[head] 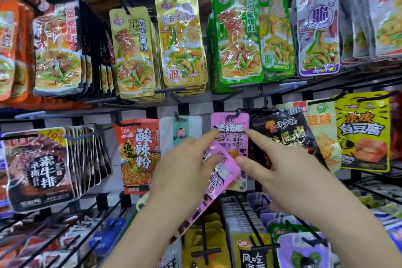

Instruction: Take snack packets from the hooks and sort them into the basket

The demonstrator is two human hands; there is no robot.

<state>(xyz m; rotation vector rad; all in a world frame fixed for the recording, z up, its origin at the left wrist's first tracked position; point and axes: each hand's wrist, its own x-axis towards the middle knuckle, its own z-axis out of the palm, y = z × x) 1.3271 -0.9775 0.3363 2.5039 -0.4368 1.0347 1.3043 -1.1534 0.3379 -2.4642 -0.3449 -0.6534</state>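
1. between the fingertips of both hands, the hanging pink packet (233,137) sits on its hook (238,113), with a black packet (282,132) just right of the right forefinger.
2. left hand (185,172): the forefinger is straight, its tip on the hanging packet's upper left edge. the other fingers curl over a loose pink packet (217,178), held tilted under the palm.
3. right hand (289,172): the fingers (256,137) are apart and hold nothing. the forefinger tip is at the hanging packet's upper right edge. the thumb is lower, and i cannot tell whether it touches.
4. handling, as a judgement: light, thin, glossy film, soft and probably slick. pinch the flat top seal just under the hook hole, then draw it straight along the hook so the hole does not tear.
5. the basket is not in view.
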